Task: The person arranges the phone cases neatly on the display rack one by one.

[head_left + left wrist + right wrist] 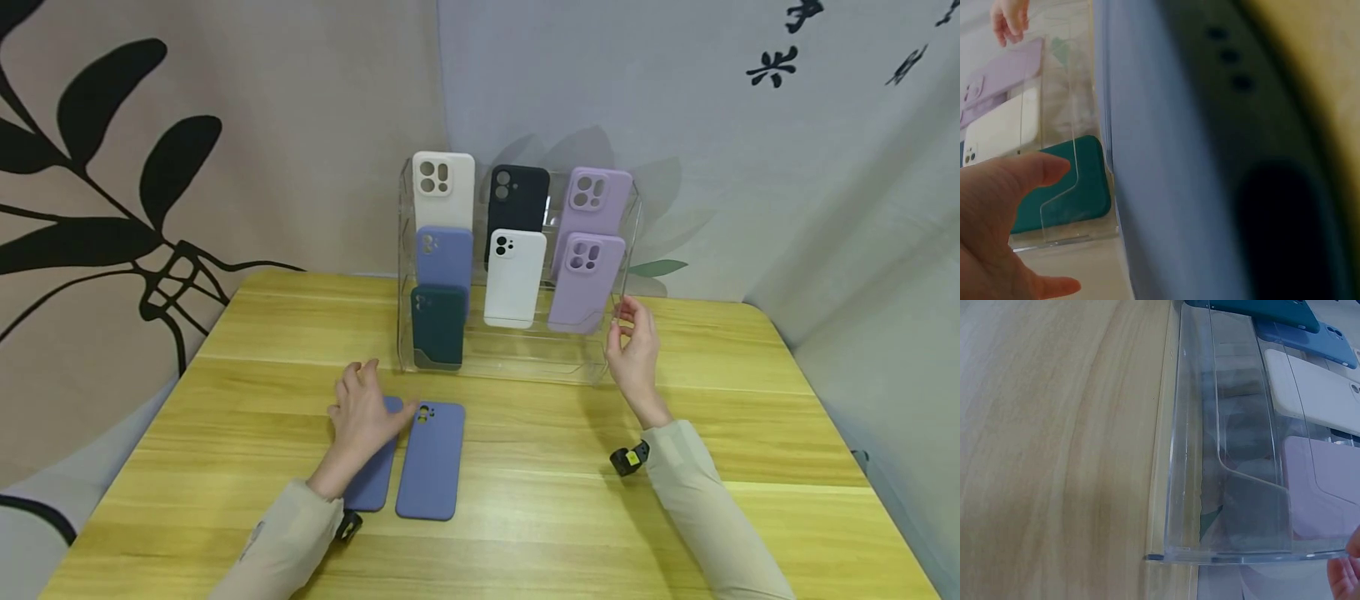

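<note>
A clear, tiered display stand [525, 358] holds several phone cases. My right hand [633, 346] is at its right side wall, thumb and fingers pinching the edge. In the right wrist view only the fingertips [1347, 559] show at that edge. My left hand [363, 417] is spread over a blue phone case [372, 479] on the table and partly hides it. Its thumb reaches toward a second blue case [431, 467] alongside. In the left wrist view the thumb and a finger stand apart with nothing between them, and a blue case [1147, 156] looms blurred up close.
The front tier has a dark green case [438, 329] at left. Behind and beside it stand a blue case [444, 254], white cases [515, 279], a black case [517, 196] and purple cases [588, 283]. A patterned curtain [337, 125] hangs behind the wooden table [540, 517].
</note>
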{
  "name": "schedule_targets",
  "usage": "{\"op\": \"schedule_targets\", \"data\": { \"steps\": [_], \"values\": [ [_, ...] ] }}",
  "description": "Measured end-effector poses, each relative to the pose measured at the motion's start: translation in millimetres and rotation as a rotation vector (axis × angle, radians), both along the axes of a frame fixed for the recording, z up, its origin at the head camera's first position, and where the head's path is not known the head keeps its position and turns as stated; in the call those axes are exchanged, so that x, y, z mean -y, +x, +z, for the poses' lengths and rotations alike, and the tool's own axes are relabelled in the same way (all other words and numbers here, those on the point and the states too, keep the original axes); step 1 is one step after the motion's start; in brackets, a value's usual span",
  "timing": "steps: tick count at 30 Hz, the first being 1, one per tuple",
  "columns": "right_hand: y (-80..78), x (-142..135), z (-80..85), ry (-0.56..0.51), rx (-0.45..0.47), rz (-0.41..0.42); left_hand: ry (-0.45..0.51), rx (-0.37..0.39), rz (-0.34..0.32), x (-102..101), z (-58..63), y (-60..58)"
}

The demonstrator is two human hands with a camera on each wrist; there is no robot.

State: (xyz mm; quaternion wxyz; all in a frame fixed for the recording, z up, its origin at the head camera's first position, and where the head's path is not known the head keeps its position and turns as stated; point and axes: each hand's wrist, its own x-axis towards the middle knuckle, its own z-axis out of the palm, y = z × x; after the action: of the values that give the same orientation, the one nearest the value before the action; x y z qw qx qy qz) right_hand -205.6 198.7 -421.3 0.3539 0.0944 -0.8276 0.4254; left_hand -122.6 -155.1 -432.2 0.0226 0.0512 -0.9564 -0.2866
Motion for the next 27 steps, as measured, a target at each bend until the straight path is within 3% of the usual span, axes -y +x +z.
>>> {"op": "schedule_targets", "data": {
  "steps": [8, 18, 27],
  "values": [
    [-0.3, -1.0, -0.1, -0.002, -0.014, -0.003, -0.049, 0.137, -0.031, 3.6, -2.1, 0.7],
    [1.0, -1.0, 1.0, 0.003, -0.014, 0.004, -0.112, 0.254, -0.064, 6.5, -0.3, 3.1],
    [0.9, -0.5, 1.2, 0.008, -0.005, 0.004, -0.133, 0.274, -0.075, 9.1, -1.2, 3.8]
  ]
}}
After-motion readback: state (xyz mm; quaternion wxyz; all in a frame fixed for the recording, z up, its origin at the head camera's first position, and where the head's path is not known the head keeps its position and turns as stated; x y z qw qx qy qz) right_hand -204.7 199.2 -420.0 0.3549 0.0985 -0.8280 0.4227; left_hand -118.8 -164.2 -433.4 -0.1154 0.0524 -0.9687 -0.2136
